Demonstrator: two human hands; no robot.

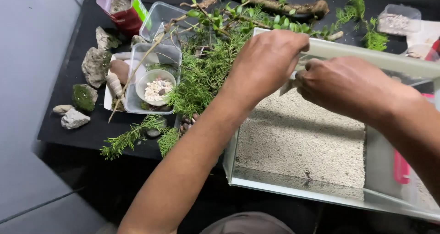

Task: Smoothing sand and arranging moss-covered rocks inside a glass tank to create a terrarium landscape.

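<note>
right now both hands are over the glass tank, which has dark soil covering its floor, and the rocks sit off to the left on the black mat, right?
Not quite: the head view shows pale sand, not dark soil, covering the glass tank floor. The rest holds: left hand and right hand over it, rocks left on the black mat.

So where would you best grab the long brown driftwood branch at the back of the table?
Probably from above, fingers pinching across the bare middle of the long brown driftwood branch. It lies flat and narrow there; green leafy cuttings crowd its near side, and the right end is knobbly.

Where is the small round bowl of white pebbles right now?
In the head view, the bowl of white pebbles sits left of centre inside a clear plastic tray, just left of the green cuttings and right of the grey rocks.
</note>
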